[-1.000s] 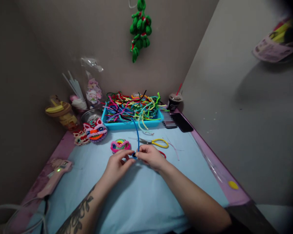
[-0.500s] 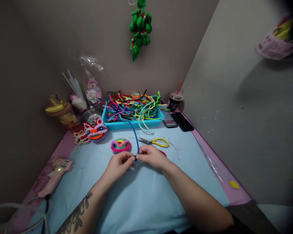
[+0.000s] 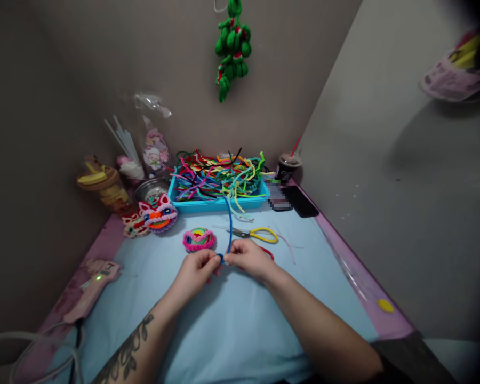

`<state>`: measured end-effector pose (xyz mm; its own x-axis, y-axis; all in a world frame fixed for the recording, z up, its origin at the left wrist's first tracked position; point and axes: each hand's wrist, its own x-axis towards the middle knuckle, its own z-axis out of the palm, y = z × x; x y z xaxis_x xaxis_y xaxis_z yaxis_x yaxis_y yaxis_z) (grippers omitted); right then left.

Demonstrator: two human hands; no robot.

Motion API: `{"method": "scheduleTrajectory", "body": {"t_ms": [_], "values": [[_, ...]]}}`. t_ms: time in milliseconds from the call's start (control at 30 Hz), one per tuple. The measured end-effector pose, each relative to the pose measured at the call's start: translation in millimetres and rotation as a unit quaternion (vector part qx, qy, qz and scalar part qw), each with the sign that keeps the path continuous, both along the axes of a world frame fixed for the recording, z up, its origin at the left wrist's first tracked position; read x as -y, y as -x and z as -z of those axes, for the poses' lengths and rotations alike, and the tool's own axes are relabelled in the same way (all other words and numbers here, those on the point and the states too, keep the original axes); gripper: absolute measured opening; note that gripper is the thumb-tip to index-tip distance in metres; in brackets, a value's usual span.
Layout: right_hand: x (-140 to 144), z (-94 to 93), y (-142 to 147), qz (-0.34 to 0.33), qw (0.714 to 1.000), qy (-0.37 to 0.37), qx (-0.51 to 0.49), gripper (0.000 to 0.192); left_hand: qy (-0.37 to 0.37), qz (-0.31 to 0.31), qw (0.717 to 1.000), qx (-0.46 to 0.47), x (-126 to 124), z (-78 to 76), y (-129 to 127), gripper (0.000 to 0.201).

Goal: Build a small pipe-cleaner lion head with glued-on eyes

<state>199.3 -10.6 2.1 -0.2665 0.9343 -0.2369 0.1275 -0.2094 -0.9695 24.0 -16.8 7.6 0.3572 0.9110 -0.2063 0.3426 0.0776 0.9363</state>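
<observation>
My left hand and my right hand meet over the light blue mat, both pinching the lower end of a blue pipe cleaner. A small coil of it sits between my fingertips, and its free end rises toward the tray. A pink-rimmed round pipe-cleaner piece lies just beyond my left hand. Yellow-handled scissors lie just beyond my right hand, with a red pipe cleaner partly hidden beside it.
A turquoise tray full of many-coloured pipe cleaners stands at the back. Left of it are lion-face pieces, a metal tin and a jar. A phone and cup are at back right, a pink device at left.
The blue pipe cleaner's free end has swung left and back to upright while my fingers keep working the coil. My hands stay in the same spot.
</observation>
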Motion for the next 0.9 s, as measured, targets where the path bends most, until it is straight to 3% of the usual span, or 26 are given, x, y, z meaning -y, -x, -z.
{"method": "scheduleTrajectory", "body": {"t_ms": [200,533,733,900], "values": [[0,2.1,0,0.005,1.0,-0.02,-0.003,0.02,-0.006,0.003,1.0,-0.014,0,-1.5,-1,0.032],[-1,6.5,1,-0.008,0.999,-0.04,0.021,0.02,-0.092,0.024,0.993,-0.063,3,-6.1,-5,0.029],[0,3.7,5,0.02,0.999,-0.016,-0.04,0.021,0.028,-0.018,0.999,0.037,0,0.3,-4,0.038],[-1,6.7,11,0.069,0.994,-0.004,-0.082,0.023,0.05,-0.05,0.995,0.066,1,-0.5,-9,0.043]]}}
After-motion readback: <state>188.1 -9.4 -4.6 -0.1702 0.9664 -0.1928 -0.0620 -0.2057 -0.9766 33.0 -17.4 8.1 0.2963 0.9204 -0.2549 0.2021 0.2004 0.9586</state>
